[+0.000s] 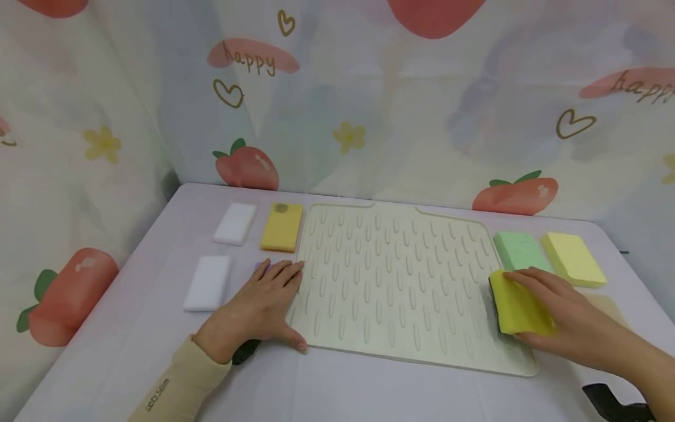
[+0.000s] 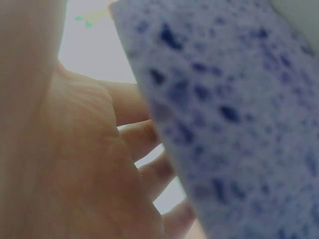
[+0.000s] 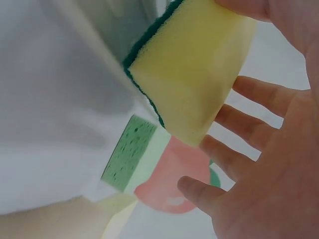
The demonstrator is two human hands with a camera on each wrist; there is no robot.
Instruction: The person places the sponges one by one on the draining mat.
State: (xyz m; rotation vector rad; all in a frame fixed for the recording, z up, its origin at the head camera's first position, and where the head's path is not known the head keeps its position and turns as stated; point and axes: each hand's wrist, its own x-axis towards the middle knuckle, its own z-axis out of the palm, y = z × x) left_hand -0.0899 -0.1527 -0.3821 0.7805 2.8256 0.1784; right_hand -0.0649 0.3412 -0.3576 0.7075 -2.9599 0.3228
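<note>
My right hand (image 1: 575,316) grips a yellow sponge (image 1: 519,305) with a dark green scouring layer, thumb on its near side and fingers at its far side. That sponge is tilted over the right edge of a cream ribbed mat (image 1: 390,281), its scouring layer facing left. In the right wrist view the hand's thumb and fingertips meet the yellow foam. My left hand (image 1: 263,305) lies with its fingers spread, fingertips at the mat's left edge and thumb near its front-left corner. A purple speckled sponge (image 2: 224,119) is under the left hand, mostly hidden in the head view.
Left of the mat lie two white sponges (image 1: 235,224) and a yellow-orange sponge (image 1: 282,227) with a dark round spot. To its right sit a green sponge (image 1: 522,252), a pale yellow sponge (image 1: 573,259) and a beige one (image 1: 606,308). A patterned cloth stands behind the table.
</note>
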